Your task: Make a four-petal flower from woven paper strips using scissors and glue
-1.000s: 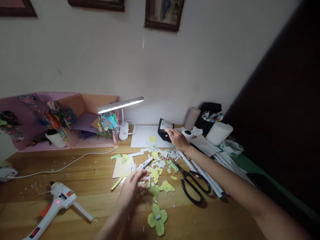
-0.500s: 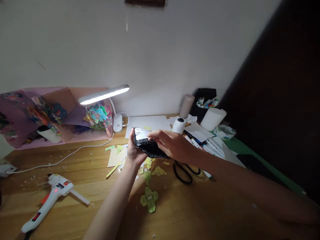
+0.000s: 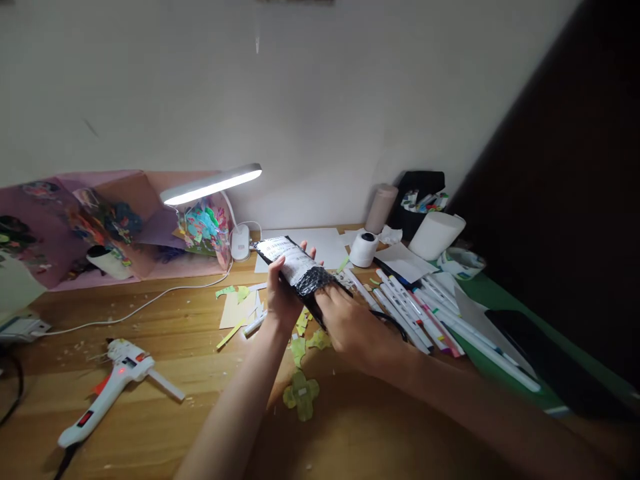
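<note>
A black plastic mailing bag (image 3: 314,280) with a white printed label is held in the air above the desk, tilted down to the right. My left hand (image 3: 283,291) is closed around its left side, thumb on the label side and fingertips showing beyond the far edge. At the bag's lower right end is my right hand (image 3: 350,327), its fingers bent against or into the end; their tips are hidden. Below lie yellow-green paper scraps (image 3: 300,347) and a yellow-green petal-shaped cutout (image 3: 301,395). Black loop handles (image 3: 393,321) show partly behind my right hand.
A glue gun (image 3: 117,380) with a lit red light lies at left. A desk lamp (image 3: 215,185) shines before a pink decorated box (image 3: 175,260). Markers (image 3: 405,307) lie scattered at right, near a white camera-like device (image 3: 363,249) and a white cylinder (image 3: 437,235).
My right hand has moved from the label down to the bag's lower right end. The bag has turned, showing more of its label. More markers are visible, and the view has shifted slightly.
</note>
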Demonstrator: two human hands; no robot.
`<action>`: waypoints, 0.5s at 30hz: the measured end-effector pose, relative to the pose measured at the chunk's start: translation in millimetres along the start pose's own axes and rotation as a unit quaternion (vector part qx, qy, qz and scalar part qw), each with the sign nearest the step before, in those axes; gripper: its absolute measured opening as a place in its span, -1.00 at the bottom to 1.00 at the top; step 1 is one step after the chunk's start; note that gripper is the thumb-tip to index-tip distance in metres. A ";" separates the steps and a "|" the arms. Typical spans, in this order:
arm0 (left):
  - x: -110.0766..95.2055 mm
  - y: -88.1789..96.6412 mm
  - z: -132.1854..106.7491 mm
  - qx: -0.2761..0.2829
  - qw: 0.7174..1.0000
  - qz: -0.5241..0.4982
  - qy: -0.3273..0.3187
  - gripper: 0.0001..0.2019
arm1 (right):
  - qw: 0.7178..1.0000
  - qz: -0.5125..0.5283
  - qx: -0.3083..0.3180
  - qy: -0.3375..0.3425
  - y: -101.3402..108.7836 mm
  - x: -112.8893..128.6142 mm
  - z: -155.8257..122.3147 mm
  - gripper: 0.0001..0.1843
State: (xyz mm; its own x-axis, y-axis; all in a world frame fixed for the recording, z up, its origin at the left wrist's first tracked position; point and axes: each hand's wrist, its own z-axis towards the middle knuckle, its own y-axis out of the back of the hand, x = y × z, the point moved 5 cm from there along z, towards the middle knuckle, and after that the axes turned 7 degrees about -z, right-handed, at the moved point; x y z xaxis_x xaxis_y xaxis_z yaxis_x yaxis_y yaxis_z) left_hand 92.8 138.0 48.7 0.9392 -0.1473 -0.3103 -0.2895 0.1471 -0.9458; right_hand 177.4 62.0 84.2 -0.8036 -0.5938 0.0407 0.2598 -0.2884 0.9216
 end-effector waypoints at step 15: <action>-6.1 37.7 20.3 -0.013 1.000 0.002 0.008 -0.59 | 0.993 -0.053 0.093 0.044 -74.0 -17.3 38.6 -0.70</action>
State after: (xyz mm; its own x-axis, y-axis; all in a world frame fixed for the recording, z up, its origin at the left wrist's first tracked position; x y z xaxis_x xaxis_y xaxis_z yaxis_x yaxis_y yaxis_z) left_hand 79.9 164.3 16.8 0.9351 -0.1630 -0.3147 -0.2974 0.1220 -0.9469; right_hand 151.4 122.6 30.2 -0.7694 -0.6329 -0.0869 0.0665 -0.2147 0.9744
